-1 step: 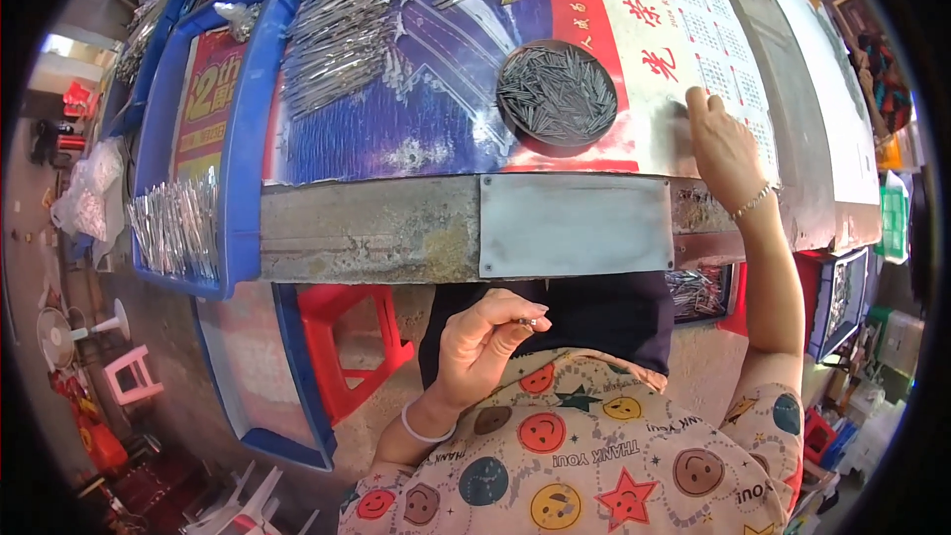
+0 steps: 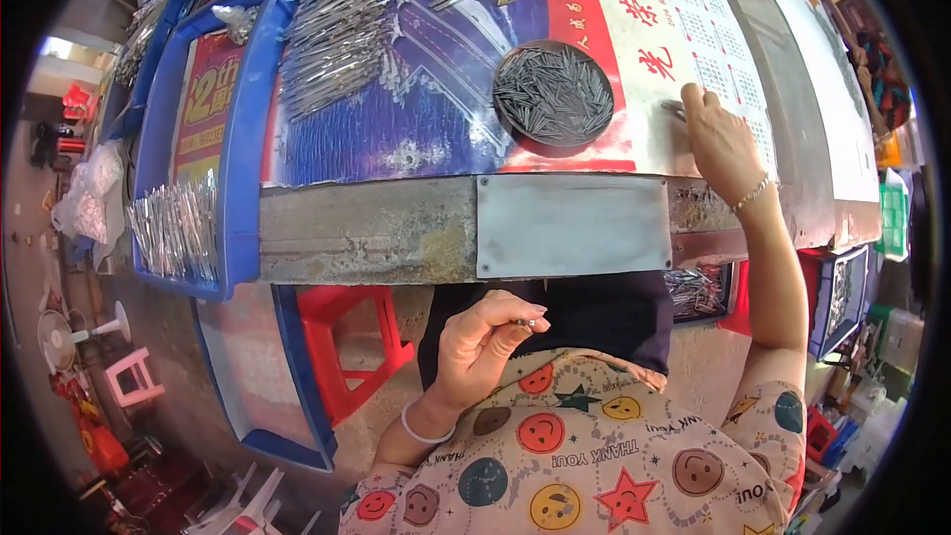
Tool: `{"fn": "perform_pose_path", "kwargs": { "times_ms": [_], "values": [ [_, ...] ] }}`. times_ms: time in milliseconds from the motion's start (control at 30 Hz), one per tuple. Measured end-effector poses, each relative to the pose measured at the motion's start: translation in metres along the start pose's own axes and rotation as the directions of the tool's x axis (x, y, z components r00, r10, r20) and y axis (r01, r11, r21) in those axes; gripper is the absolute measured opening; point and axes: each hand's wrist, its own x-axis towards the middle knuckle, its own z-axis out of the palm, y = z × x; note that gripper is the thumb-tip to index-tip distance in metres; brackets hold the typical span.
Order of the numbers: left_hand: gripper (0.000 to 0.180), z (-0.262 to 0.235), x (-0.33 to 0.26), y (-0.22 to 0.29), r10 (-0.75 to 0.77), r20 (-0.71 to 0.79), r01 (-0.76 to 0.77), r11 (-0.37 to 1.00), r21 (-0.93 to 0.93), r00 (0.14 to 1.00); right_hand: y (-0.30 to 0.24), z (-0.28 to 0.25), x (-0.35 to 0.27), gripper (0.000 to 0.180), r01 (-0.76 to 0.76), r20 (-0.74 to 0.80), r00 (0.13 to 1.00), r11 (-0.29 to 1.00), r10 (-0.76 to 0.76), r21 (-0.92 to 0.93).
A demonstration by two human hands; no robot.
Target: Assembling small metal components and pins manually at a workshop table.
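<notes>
My left hand is held in front of my lap, thumb and fingers pinched on a small shiny metal piece. My right hand reaches over the printed calendar sheet on the bench, its fingers closed and pointing down. A small dark grey thing shows beside its fingertips; whether they grip it cannot be made out. Left of that hand stands a round dish full of short grey metal pins. Farther left on the sheet lie many long, thin, shiny metal pieces in rows.
A long blue tray at the left holds a bundle of shiny metal pieces. A pale plate is fixed on the bench's front edge. Below stand a red stool and another blue tray.
My right fingertips sit very slightly farther left, and the small grey thing beside them shows more clearly. My left hand keeps its pinch.
</notes>
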Motion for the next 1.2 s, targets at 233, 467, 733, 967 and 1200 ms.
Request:
{"fn": "perform_pose_path", "kwargs": {
  "times_ms": [233, 467, 733, 967, 1200],
  "values": [
    [0.014, 0.009, -0.008, -0.001, -0.072, -0.03, 0.071, 0.997, -0.034, 0.997, 0.029, -0.018, 0.009, 0.012, 0.225, -0.003, 0.97, 0.891, -0.244, 0.393],
    [0.018, 0.017, -0.006, -0.009, -0.218, 0.03, 0.22, 0.97, -0.102, 0.976, -0.031, -0.055, -0.072, 0.014, -0.265, 0.206, 0.952, -0.272, -0.228, 0.925],
    [0.018, 0.021, -0.004, -0.001, -0.376, 0.062, 0.38, 0.922, -0.07, 0.924, -0.091, -0.036, -0.086, 0.01, -0.328, 0.073, 0.925, -0.686, -0.373, 0.649],
    [0.018, 0.022, -0.007, -0.002, -0.336, 0.029, 0.338, 0.938, -0.08, 0.941, -0.097, -0.039, -0.09, 0.009, -0.25, 0.037, 0.945, -0.643, -0.326, 0.724],
    [0.018, 0.018, -0.005, 0.0, -0.291, 0.037, 0.293, 0.953, -0.074, 0.956, -0.098, -0.038, -0.09, 0.007, -0.241, 0.048, 0.949, -0.616, -0.313, 0.75]
  ]
}}
